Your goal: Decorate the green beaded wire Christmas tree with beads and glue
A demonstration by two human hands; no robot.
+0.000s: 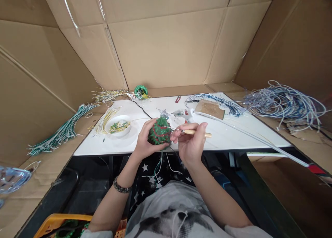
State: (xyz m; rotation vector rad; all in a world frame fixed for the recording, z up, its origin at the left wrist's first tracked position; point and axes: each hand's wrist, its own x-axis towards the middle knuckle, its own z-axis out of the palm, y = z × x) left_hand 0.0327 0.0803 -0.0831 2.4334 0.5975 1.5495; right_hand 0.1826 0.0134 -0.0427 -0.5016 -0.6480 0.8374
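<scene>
tinsel cone [159,132], green with red trim, cupped in my left hand [142,141] above the near edge of the white tabletop [228,139].
my right hand [191,143] pinches a slim metal pick with a pale wooden handle [190,131], tip at the cone's front. left sits a round white bowl [118,118] of wire clippings [119,126]; far right, tangled blue-and-white wire [282,101].

A hand could pass along the table [233,140] right of the right hand [190,143], below the slanting white cable [280,150]; the wooden-handled tool [190,132] juts that way. Beyond the green tree [158,132], the glue gun [191,115] and brown board [210,109] block. A narrow gap separates the bowl [121,134] from the left hand [145,141]. Cardboard walls [166,51] enclose back and sides.
</scene>
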